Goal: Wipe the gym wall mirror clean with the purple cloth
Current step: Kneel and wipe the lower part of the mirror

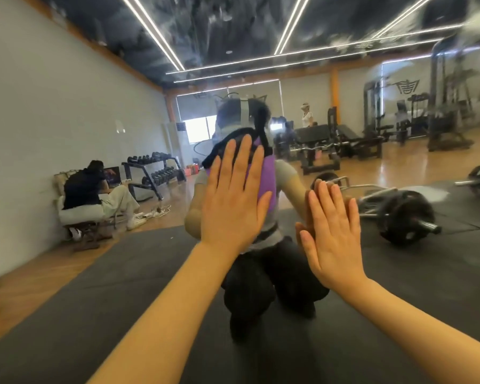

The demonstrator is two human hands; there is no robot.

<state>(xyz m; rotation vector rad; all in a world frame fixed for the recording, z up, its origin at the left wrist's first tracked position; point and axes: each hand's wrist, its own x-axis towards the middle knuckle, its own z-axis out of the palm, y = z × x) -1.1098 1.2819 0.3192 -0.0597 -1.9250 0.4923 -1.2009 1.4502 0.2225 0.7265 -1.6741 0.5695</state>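
Plainly, the left hand (232, 195) was pressed flat against the mirror (75, 101), fingers straight and spread, with the purple cloth (263, 173) pinned beneath the palm and fingers (only a purple strip was seen past the fingers on the thumb side). Just beside it, the right hand (331, 239) was laid flat on the glass too, fingers straight and close together, nothing held, its reflection met at the fingertips. Beyond both hands a crouching figure was reflected. Right of the right hand a loaded barbell (405, 217) was reflected on dark mats (94, 300); far left of the left hand, a dumbbell rack (153, 170).
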